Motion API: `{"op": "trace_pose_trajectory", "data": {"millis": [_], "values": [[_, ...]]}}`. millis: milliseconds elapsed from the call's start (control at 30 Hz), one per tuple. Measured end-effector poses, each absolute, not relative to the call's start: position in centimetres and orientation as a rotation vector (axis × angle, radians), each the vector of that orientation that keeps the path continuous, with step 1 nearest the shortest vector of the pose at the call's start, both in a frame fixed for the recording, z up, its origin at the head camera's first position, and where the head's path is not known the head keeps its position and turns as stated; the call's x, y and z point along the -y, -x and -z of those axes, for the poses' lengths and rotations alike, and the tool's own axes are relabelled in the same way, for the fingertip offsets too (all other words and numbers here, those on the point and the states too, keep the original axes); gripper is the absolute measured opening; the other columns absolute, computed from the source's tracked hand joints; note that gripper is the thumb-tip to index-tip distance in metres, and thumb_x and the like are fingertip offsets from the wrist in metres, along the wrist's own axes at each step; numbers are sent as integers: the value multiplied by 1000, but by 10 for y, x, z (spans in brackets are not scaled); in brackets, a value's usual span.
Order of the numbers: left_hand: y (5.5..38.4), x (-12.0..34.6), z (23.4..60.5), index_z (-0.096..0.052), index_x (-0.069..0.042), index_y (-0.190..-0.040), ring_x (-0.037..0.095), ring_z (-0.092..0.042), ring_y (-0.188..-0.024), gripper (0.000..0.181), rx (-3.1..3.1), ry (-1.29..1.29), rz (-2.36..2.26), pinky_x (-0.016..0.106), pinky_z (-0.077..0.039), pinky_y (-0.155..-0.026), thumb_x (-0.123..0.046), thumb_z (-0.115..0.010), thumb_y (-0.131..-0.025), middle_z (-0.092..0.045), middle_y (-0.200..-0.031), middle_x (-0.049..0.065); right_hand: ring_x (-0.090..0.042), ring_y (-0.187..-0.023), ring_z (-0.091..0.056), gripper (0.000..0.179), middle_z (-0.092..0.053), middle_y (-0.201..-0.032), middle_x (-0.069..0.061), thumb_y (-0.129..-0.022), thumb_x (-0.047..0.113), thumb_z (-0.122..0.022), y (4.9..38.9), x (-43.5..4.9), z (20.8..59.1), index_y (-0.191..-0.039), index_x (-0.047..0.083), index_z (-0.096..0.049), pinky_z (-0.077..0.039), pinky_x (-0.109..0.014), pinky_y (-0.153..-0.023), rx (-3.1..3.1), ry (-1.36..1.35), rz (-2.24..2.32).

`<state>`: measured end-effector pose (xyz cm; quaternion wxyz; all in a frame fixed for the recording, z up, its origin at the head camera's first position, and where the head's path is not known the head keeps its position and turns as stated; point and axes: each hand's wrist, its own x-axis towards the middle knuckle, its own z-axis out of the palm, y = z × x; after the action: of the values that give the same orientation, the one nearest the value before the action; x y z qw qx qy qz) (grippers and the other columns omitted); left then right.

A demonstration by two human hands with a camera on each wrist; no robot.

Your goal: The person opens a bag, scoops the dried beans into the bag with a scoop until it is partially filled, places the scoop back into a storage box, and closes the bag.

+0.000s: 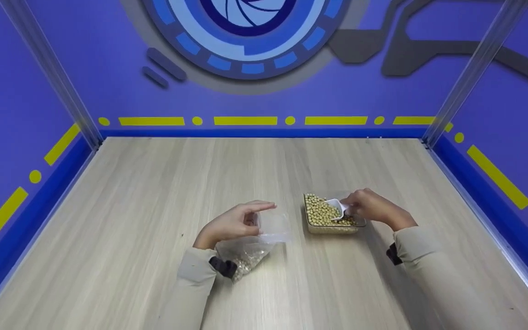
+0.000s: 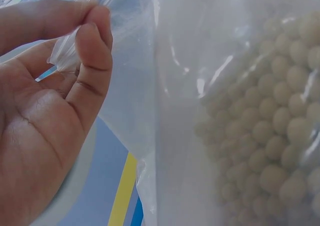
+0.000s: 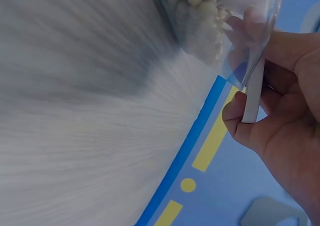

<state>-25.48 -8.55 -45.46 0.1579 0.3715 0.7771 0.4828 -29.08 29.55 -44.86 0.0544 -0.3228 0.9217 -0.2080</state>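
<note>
My left hand pinches the upper edge of a clear plastic bag, between thumb and fingers in the left wrist view. Round pale beans fill the lower part of the bag, which hangs beside my wrist. To the right, a clear rectangular container holds yellowish beans. My right hand grips the handle of a white scoop, whose bowl sits among the beans. In the right wrist view the scoop's handle runs between thumb and fingers, behind the container's clear wall.
Both hands work over a light wood-grain table. A blue-purple panel with yellow marks stands along the back, and similar panels rise at left and right. Black straps circle the wrists.
</note>
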Motion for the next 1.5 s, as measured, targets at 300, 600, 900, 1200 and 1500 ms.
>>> {"op": "trace_pose_trajectory", "data": {"millis": [300, 600, 900, 1200, 1500], "values": [[252, 84, 454, -42, -2, -144, 7, -50, -78, 63, -2231, -1045, -1392, 18, -43, -71, 4, -60, -84, -43, -146, 15, -9, -64, -45, 17, -65, -77, -6, -84, -11, -57, 293, -297, 447, -88, 1, -69, -39, -23, -57, -2733, 1006, 576], [253, 85, 456, -42, -7, -145, 9, -50, -77, 62, -2211, -1033, -1395, 20, -42, -69, 3, -59, -86, -45, -145, 13, -21, -76, -64, 26, -73, -91, -14, -80, -10, -65, 296, -305, 451, -104, -3, -73, -50, -31, -63, -2814, 1081, 595], [255, 86, 458, -44, -5, -144, 9, -48, -77, 63, -2226, -1046, -1398, 19, -42, -70, 5, -60, -84, -45, -145, 13, -25, -78, -62, 28, -72, -91, -15, -76, -12, -67, 295, -300, 453, -103, -5, -73, -50, -36, -66, -2884, 1133, 560], [255, 85, 457, -44, -6, -144, 9, -48, -78, 63, -2215, -1035, -1402, 19, -43, -70, 5, -61, -84, -47, -144, 13, -18, -77, -59, 25, -71, -90, -14, -84, -12, -58, 294, -299, 448, -105, -6, -71, -47, -28, -63, -2743, 1040, 605], [255, 85, 456, -42, -3, -144, 6, -48, -77, 63, -2209, -1058, -1399, 18, -42, -69, 4, -59, -84, -46, -144, 14, -11, -72, -49, 21, -67, -87, -7, -91, -5, -55, 295, -298, 443, -104, 1, -71, -42, -27, -63, -2705, 977, 547]]}}
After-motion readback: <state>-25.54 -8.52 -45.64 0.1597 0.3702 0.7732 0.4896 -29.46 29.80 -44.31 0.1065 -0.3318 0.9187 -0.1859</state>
